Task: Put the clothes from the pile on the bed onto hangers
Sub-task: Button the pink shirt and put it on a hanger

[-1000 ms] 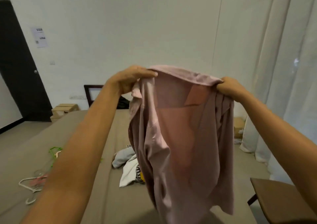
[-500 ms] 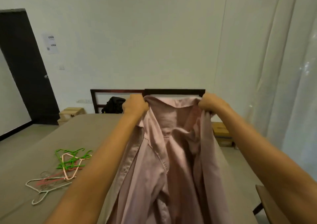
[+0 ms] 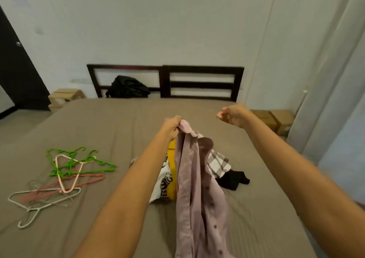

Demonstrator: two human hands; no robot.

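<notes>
A dusty pink button shirt [image 3: 194, 194] hangs from my left hand [image 3: 171, 126], which grips it at the collar above the middle of the bed. My right hand [image 3: 230, 115] is off the shirt, up to the right, fingers curled with nothing in them. Under the shirt lies the pile of clothes [image 3: 217, 163]: yellow, white patterned, checked and black pieces, partly hidden. A heap of hangers [image 3: 65, 171], green, pink and white, lies on the bed to the left.
The bed [image 3: 98, 123] has a brown sheet and a dark wooden headboard [image 3: 201, 84]. A black bag [image 3: 127, 88] sits by the headboard. Cardboard boxes [image 3: 274, 119] stand on the floor at right near the curtain [image 3: 335, 80]; a dark door [image 3: 17, 76] is at far left.
My right hand has let go of the shirt's collar and moved away to the right. The shirt has dropped lower, hanging from my left hand alone, and the clothes pile shows again.
</notes>
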